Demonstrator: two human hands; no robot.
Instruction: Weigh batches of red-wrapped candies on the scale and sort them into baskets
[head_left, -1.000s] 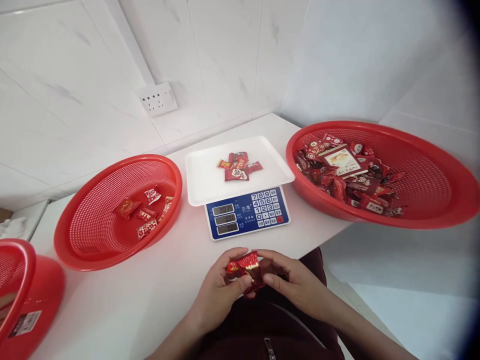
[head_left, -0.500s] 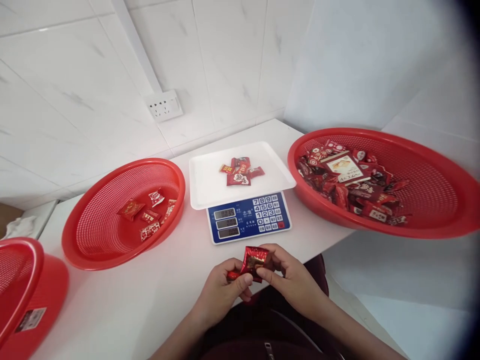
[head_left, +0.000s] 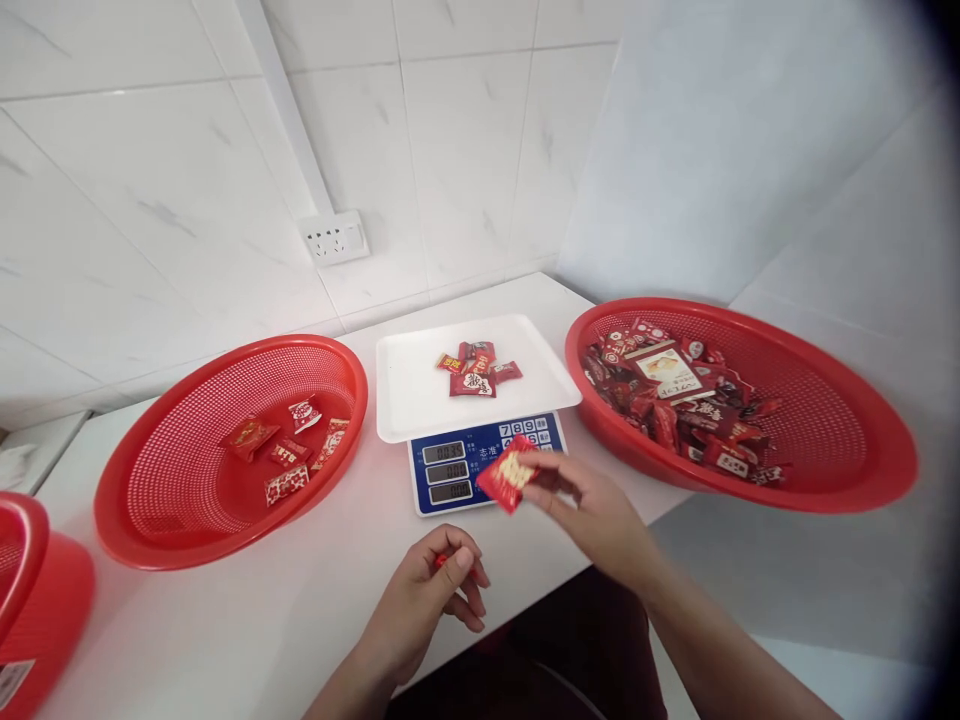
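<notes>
Between its thumb and fingers my right hand [head_left: 592,505] pinches a red wrapped candy [head_left: 508,474] with pale lettering, held above the keypad of the blue digital scale [head_left: 491,462]. Lower and to the left, my left hand [head_left: 431,590] is curled over another small red packet [head_left: 441,561], mostly hidden by the fingers. On the scale rests a white tray [head_left: 405,405] with a small cluster of red and yellow wrapped candies [head_left: 477,368] in its middle.
To the right a red perforated basket [head_left: 840,440] holds a heap of red packets and one cream-coloured packet [head_left: 667,371]. Another red basket [head_left: 161,480], with several packets inside, stands left of the scale. Part of a further red basket [head_left: 56,600] shows at the left edge.
My hands have come apart. The right has carried one candy up and forward over the scale, while the left has dropped slightly to the left with its small red packet.
</notes>
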